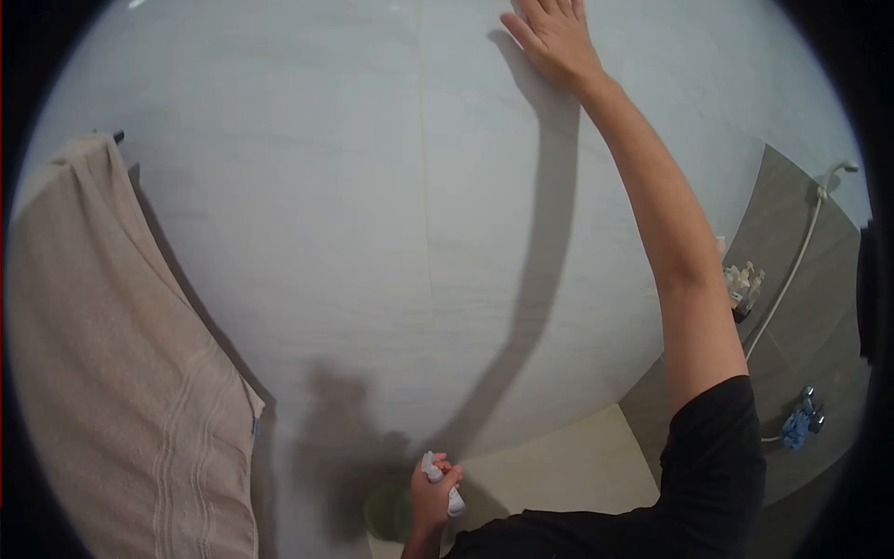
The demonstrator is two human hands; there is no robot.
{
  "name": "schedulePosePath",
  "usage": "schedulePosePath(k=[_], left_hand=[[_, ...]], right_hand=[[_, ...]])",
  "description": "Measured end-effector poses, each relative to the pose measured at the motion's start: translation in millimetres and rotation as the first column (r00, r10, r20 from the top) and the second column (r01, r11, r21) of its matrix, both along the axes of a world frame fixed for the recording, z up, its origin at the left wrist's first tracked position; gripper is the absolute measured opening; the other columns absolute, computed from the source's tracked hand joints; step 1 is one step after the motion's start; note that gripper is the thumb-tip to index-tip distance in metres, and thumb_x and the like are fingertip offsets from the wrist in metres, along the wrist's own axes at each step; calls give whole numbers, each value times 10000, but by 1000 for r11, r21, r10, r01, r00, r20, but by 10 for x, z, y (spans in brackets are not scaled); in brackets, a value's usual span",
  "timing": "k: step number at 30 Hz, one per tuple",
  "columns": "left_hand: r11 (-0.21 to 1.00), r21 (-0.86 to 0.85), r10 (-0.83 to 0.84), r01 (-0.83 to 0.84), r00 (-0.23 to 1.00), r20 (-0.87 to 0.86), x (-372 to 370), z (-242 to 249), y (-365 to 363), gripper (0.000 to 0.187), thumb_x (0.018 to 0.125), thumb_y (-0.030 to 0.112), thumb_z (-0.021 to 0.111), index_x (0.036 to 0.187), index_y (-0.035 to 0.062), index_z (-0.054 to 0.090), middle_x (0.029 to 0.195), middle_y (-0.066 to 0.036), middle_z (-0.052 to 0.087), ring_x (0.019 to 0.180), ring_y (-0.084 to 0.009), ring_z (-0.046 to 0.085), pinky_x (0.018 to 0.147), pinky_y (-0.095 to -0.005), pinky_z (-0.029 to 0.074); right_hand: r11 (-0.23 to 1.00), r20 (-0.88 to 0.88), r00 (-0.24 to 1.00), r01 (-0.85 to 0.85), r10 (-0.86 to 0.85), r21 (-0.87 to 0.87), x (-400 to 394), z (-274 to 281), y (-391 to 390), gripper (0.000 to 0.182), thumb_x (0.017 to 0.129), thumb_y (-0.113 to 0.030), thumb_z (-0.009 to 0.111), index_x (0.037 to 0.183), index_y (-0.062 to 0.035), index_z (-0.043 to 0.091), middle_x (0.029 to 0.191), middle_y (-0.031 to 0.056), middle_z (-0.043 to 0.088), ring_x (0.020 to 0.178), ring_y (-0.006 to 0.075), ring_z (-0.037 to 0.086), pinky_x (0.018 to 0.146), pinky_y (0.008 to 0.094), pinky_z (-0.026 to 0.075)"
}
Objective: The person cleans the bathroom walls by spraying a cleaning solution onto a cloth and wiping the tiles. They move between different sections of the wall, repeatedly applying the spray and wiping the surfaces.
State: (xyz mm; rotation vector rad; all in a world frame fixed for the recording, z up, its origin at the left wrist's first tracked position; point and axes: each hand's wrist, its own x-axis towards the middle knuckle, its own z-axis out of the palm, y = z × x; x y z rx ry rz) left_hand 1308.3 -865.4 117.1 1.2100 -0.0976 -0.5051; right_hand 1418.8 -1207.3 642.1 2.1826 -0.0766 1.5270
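Observation:
My right hand (553,42) is raised at the top of the view, its fingers spread against the pale marbled wall (307,186); the fingertips run out of the frame. Whether a cloth lies under the palm cannot be seen. Low down, near the bottom centre, my left hand (431,494) is wrapped round a small white spray bottle (454,503), with its nozzle end pointing up. The arm's long shadow falls across the wall between the two hands.
A beige towel (121,345) hangs at the left. On the grey wall (801,307) at the right are several small bottles (743,287), a shower hose (792,265) and a tap with a blue cloth (795,429). A green round object (382,512) stands behind my left hand.

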Motion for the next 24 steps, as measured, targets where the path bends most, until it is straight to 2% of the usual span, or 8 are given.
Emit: schedulePosePath(k=[1, 2, 7, 12, 17, 19, 20, 24], left_hand=[[1000, 22, -2, 2, 1000, 15, -20, 16, 17, 397, 813, -38, 714, 1161, -21, 523, 866, -48, 590, 718, -152, 627, 623, -283, 507], [1000, 25, 4, -3, 1000, -11, -39, 14, 42, 397, 813, -38, 714, 1161, -21, 523, 866, -48, 590, 718, -152, 627, 623, -283, 507], [1000, -25, 13, -14, 999, -49, -25, -133, 111, 404, 820, -9, 722, 1172, -4, 525, 868, -40, 583, 753, -145, 625, 639, -280, 503], [998, 7, 57, -57, 998, -24, 24, -30, 241, 396, 814, -13, 726, 1161, 8, 537, 880, -31, 582, 747, -142, 623, 633, -275, 498], [995, 12, 100, -100, 995, -8, 9, -14, 395, 375, 814, -24, 730, 1141, 9, 549, 856, -25, 580, 725, -120, 605, 617, -260, 486], [992, 23, 122, -121, 992, -24, -20, -27, 436, 373, 813, -19, 736, 1138, 14, 555, 855, -26, 580, 726, -121, 608, 619, -261, 488], [992, 23, 126, -125, 992, -20, -23, -31, 441, 373, 813, -19, 736, 1138, 14, 555, 855, -26, 580, 726, -121, 608, 619, -261, 488], [993, 41, 110, -108, 992, -55, -77, -44, 450, 381, 812, -7, 741, 1144, 16, 556, 874, -32, 586, 732, -122, 615, 617, -259, 490]], right_hand=[[997, 40, 999, -32, 35, -63, 67, -165, -51, 709, 1029, -560, 280, 1599, -162, 144, 1667, 124, 100, 1528, 380, 18, 1227, 532, -13], [957, 67, 988, -116, 138, -265, 167, -452, -220, 692, 946, -514, 486, 1552, -211, 343, 1633, 65, 263, 1510, 377, 157, 1204, 583, 86], [989, -383, 921, -118, 73, -94, 1, -2685, -73, 735, 911, -547, 538, 1552, -246, 341, 1657, 40, 199, 1524, 362, 116, 1183, 644, 85], [997, -470, 879, -75, 79, 27, -176, -4361, 21, 607, 914, -482, 560, 1478, -277, 471, 1493, 26, 450, 1389, 312, 353, 1177, 619, 158], [998, -555, 829, -43, 63, 50, -307, -4473, -56, 497, 922, -362, 570, 1403, -236, 565, 1308, 30, 591, 1323, 284, 428, 1162, 588, 222], [957, -502, 816, -227, 288, 180, -363, -4341, -27, 484, 882, -216, 608, 1362, -156, 593, 1232, 50, 630, 1216, 295, 516, 1205, 542, 171], [956, -499, 817, -231, 291, 179, -372, -4265, 0, 484, 882, -216, 608, 1362, -156, 593, 1232, 50, 630, 1216, 295, 516, 1205, 542, 171], [938, -408, 845, -305, 345, 162, -440, -4164, 77, 424, 865, -78, 609, 1287, -108, 637, 1213, 40, 632, 1135, 266, 556, 1139, 464, 295]])
